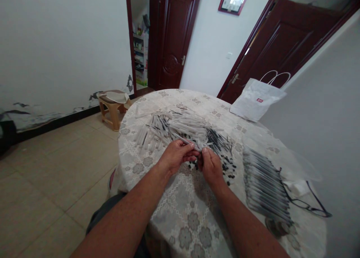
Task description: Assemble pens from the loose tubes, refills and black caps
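My left hand [180, 153] is closed around a slim, pale pen barrel [182, 138], which points up and to the left. At its near end, my right hand [210, 164] pinches with thumb and fingers; any small part between those fingertips is hidden. Just beyond my hands lies a heap of whitish pen barrels [188, 123]. Thin dark pen refills [216, 138] are bunched to the right of the heap, and more dark refills [159, 123] lie to the left. Small black caps [229, 168] are scattered beside and beneath my hands.
A patterned cloth covers the round table [194, 228]. Rows of finished-looking pens [266, 183] lie at the right, next to eyeglasses [306, 205] and a roll of tape [277, 227]. A white paper bag [257, 100] stands at the back right; a stool [112, 110] is beyond the table's left edge.
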